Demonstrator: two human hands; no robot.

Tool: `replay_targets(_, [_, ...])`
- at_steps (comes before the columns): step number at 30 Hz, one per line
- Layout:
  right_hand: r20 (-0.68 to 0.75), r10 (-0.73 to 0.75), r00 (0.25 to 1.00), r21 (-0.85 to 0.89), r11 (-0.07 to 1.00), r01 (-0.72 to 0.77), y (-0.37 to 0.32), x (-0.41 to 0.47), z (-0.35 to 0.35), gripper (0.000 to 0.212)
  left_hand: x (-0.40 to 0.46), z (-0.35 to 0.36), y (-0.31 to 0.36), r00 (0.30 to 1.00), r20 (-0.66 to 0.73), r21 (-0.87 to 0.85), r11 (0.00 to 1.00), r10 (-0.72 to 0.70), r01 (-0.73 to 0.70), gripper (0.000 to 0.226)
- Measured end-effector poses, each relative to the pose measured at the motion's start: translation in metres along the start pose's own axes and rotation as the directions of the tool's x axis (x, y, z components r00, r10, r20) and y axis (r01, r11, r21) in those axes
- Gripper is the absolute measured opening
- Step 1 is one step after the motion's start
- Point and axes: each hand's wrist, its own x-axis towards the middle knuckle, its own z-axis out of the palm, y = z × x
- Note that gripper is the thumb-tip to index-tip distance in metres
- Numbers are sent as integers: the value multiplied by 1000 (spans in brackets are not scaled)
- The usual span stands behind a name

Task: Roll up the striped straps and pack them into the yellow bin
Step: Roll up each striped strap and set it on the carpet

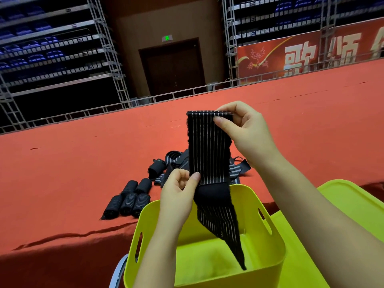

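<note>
While the right hand (247,132) pinches the top edge of a black striped strap (209,146) between thumb and curled fingers, the left hand (178,192) pinches the same strap lower down, thumb laid on its striped face at the left edge. The two hands are apart, the right at about one o'clock from the left, and the strap runs upright between them. Below the left thumb a plain black band crosses the strap, and beneath that the striped tail hangs slanting toward five o'clock, its tip down inside the yellow bin (145,229).

That bin sits directly under the hands, open-topped, with slot handles in its left and right walls; apart from the hanging tail, only its yellow floor shows inside. At three o'clock from the bin lies a flat yellow lid (349,202), just beside it.

At nine o'clock from the left hand, on the red cloth-covered table (72,163), five rolled straps (129,199) lie close together in a cluster. Behind the held strap, at roughly twelve o'clock from the left hand, a loose heap of unrolled straps (176,163) spreads on the table, partly hidden by the strap in hand.

Farther off, at twelve o'clock, stands a dark doorway (172,67) with a green sign above, metal-framed tiers of blue seats (41,48) at ten o'clock, and a red banner (311,53) at two o'clock.
</note>
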Motion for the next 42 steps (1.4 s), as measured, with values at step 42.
replay_targets(42, [32, -23, 999, 161, 987, 18, -2, 9, -10, 18, -7, -3, -47, 890, 377, 335, 934, -257, 127, 20])
